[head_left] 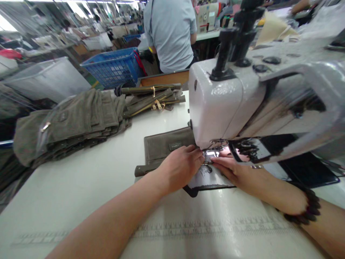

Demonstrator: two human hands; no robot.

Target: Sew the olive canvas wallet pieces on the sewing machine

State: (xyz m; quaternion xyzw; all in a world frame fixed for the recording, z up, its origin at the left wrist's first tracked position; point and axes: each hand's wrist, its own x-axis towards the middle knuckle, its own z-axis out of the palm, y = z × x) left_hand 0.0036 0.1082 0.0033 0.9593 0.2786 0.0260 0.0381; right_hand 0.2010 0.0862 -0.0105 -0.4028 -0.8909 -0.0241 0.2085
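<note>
My left hand (178, 167) rests on an olive-brown fabric piece (159, 144), its fingers curled and pressed together at the edge beside the sewing machine's needle area. A small dark label (175, 146) shows on that piece, and a rolled strip (144, 169) of the same colour passes under my hand. On the other side of the needle, my right hand (233, 171) has its fingers closed together over the shiny metal plate (206, 178). What those fingertips pinch is too small to make out. Over both hands stands the white sewing machine head (215, 104).
Folded olive fabric pieces (78, 111) are heaped at the left, with zippered strips (159, 99) behind the work. A ruler scale (188, 230) runs along the table's front. Beyond are a blue basket (113, 66) and a person in a light shirt (171, 34).
</note>
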